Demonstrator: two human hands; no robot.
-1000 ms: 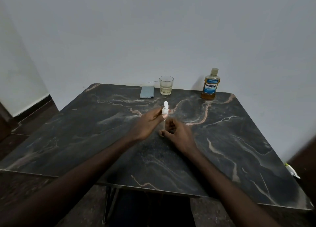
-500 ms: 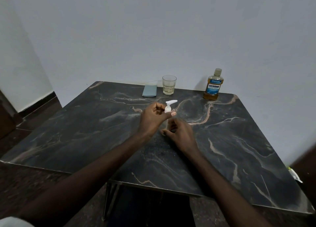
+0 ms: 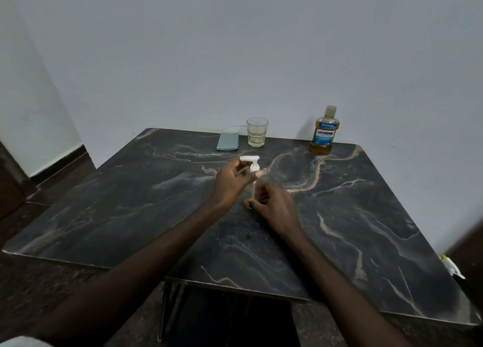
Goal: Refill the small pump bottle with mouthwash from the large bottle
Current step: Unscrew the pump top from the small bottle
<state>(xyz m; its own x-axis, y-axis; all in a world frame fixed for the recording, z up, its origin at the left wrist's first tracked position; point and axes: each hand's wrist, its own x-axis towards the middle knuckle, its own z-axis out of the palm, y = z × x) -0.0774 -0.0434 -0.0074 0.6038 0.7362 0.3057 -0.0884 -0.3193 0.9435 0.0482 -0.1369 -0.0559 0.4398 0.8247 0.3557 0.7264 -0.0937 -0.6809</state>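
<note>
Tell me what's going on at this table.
A person is working on the small pump bottle at the dark marble table. The left hand pinches its white pump head, and the right hand grips the clear body below, mostly hidden. Whether the pump is already free is unclear. The large mouthwash bottle stands capped at the far edge, untouched, with a glass and a flat grey case nearby.

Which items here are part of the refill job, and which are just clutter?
Job:
pump head, pinched by the left hand
small bottle, gripped by the right hand
large mouthwash bottle, capped, far right

Lying about:
glass with a little pale liquid
blue-grey flat case beside it
</note>
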